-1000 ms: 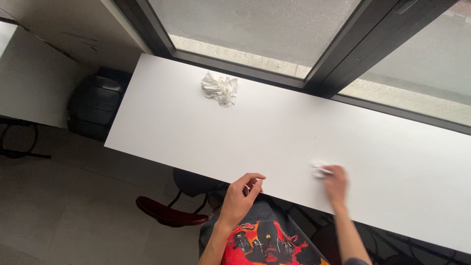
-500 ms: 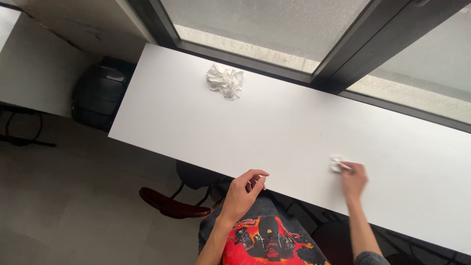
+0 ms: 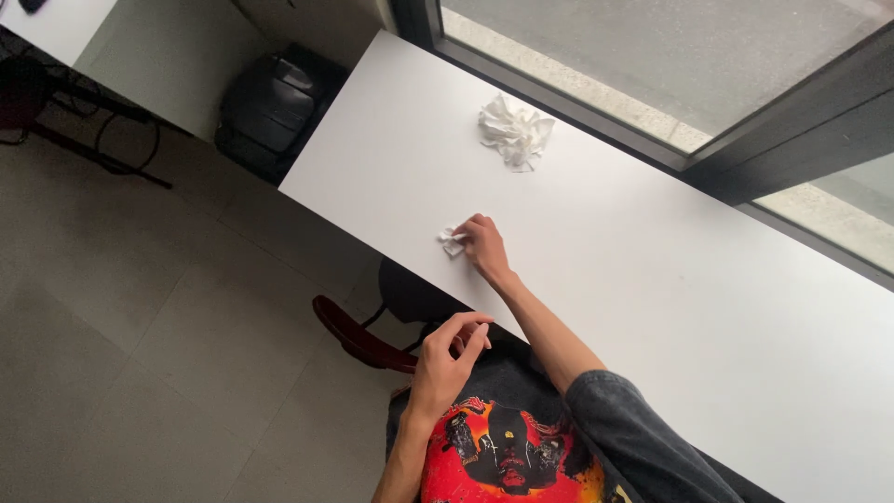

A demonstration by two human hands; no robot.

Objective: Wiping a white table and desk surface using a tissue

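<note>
Now your right hand, clamped on the small white wipe, has swept leftward across the table, while your left hand hovers loosely curled, holding nothing.

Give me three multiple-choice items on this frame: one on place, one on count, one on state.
1. Where is the crumpled white paper wad?
A. on the floor
B. on the white table near the window
C. on the chair

2. How many white paper pieces lie on the table?
A. two
B. four
C. none

3. What is the right hand doing?
A. hanging in the air
B. pressing a small tissue to the tabletop
C. gripping the window frame

Answers: 1 B, the wad lies by the glass. 2 A, the wad plus the small tissue. 3 B, the fingers rest on the tissue; the left hand holds nothing.
</note>
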